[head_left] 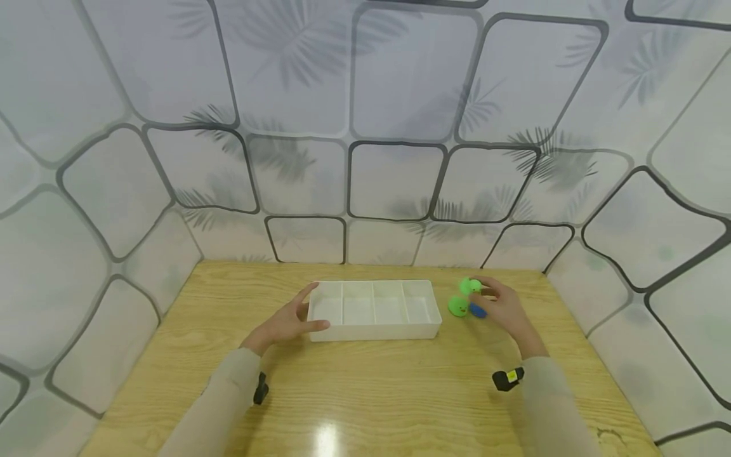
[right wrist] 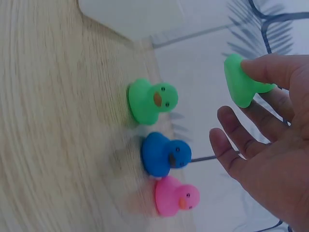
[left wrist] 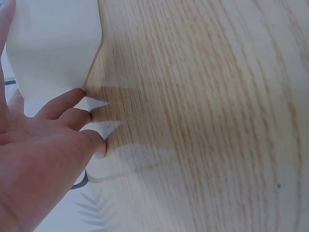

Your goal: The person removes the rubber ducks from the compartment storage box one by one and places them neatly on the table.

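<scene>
A white box [head_left: 377,332] with several compartments in a row lies on the table. My left hand [head_left: 283,322] grips its left end, thumb over the front rim and index finger at the back corner. In the left wrist view the other fingers lie against the box's end. My right hand [head_left: 505,310] pinches a light-green rubber duck [right wrist: 237,82] between thumb and fingers, raised above the table right of the box. Below it a second green duck [right wrist: 145,101], a blue duck [right wrist: 164,154] and a pink duck [right wrist: 176,197] stand in a row; the head view hides the pink one.
The wooden table [head_left: 371,393] ends at the back against a patterned wall covering [head_left: 388,181], which also rises on both sides. A black wrist camera [head_left: 507,379] sits by the right sleeve, another [head_left: 260,388] by the left.
</scene>
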Demonstrator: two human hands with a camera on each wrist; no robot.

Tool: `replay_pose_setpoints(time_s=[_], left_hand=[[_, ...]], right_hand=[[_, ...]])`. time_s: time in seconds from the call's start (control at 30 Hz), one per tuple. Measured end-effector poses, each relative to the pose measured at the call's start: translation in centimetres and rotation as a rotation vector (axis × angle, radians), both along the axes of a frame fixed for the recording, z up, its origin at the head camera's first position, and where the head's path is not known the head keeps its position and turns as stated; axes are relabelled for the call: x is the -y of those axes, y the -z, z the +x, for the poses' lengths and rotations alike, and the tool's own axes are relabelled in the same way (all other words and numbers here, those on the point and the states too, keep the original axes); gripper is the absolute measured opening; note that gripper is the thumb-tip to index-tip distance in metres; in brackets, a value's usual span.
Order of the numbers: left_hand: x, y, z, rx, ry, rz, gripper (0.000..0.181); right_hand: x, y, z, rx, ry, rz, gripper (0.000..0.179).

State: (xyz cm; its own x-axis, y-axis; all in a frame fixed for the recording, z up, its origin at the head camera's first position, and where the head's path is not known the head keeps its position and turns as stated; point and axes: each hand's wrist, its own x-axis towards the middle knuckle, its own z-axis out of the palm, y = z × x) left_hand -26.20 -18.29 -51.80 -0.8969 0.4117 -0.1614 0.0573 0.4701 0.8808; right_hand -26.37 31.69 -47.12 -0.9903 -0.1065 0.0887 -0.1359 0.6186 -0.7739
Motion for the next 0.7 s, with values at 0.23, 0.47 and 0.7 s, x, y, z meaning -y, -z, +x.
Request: replay_pose_setpoints(time_s=[0.23,0.47,0.7], left_hand=[[0.0,0.0,0.0,0.004,-0.006,0.01,0.11],[0.0,0.1,0.0,0.001,0.0,0.01,0.11],[0.1,0.0,0.0,-0.008,0.002,-0.004,0.11]], right_hand=[[-2.3,0.6,0.3,0.006,0.051,0.026,0.053],[-4.0,1.1,0.8,-0.025,0.062,0.021,0.054],[-5.3,1.4,1.0,-0.017,0.105,0.036,0.055]])
